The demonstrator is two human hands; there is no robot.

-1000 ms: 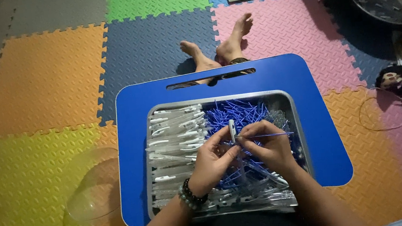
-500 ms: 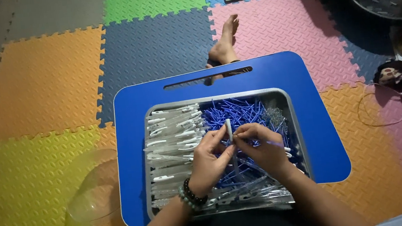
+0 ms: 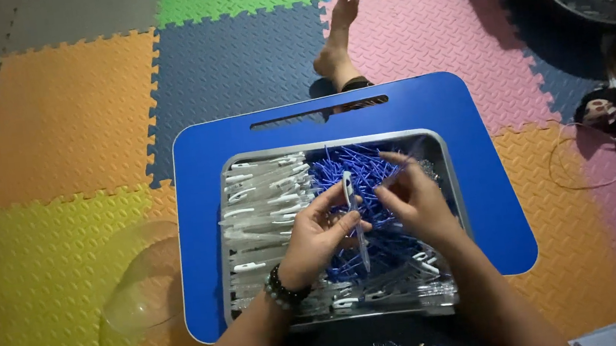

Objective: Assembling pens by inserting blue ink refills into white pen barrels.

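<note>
While my left hand (image 3: 314, 233) pinches the clear pen barrel (image 3: 355, 217) upright over the metal tray (image 3: 455, 203) and my right hand (image 3: 413, 196) nips a thin blue refill (image 3: 399, 171), I'd say both are light, slippery and bendy, so grip mid-shaft.

Shiny metal tray (image 3: 452, 181), textured foam mats (image 3: 65, 114), clear plastic bowl (image 3: 139, 305)
</note>
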